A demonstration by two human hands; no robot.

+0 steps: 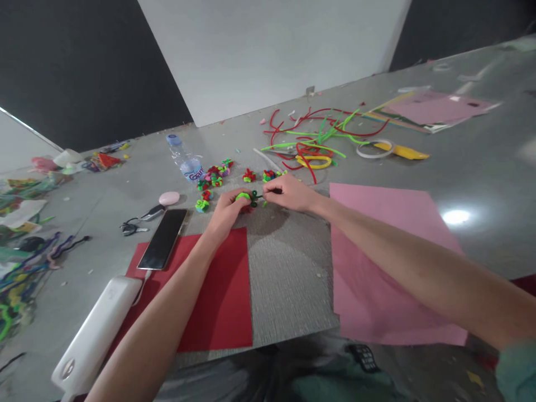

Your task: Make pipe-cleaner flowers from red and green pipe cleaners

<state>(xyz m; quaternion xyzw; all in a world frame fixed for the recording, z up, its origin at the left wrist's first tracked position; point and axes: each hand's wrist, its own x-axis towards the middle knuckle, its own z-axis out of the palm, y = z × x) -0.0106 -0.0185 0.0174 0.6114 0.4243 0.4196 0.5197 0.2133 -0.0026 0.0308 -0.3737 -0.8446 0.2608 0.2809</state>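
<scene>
The left hand has its fingers clamped on a bright green pipe-cleaner piece, just above the bench and in front of the wearer, which probably steadies the small work where both hands can reach it. From the right side of that piece stand dark green pipe-cleaner loops with a thin stem; whether they are already joined to the bright green part is too small to tell. The right hand pinches the stem's far end, its fingers together, seemingly so that the stem can be pulled or turned against the left hand's grip. Small pipe-cleaner clusters sit near and beyond the hands, likely grouped there to stay within reach yet out of the fingers' way. Farther off lie loose pipe cleaners, red and green, heaped perhaps for easy picking. A water bottle stands behind the clusters. At left, a phone overlaps the red sheet, near a white power bank, presumably for charging through the white cable. A pink sheet lies under the right forearm.
</scene>
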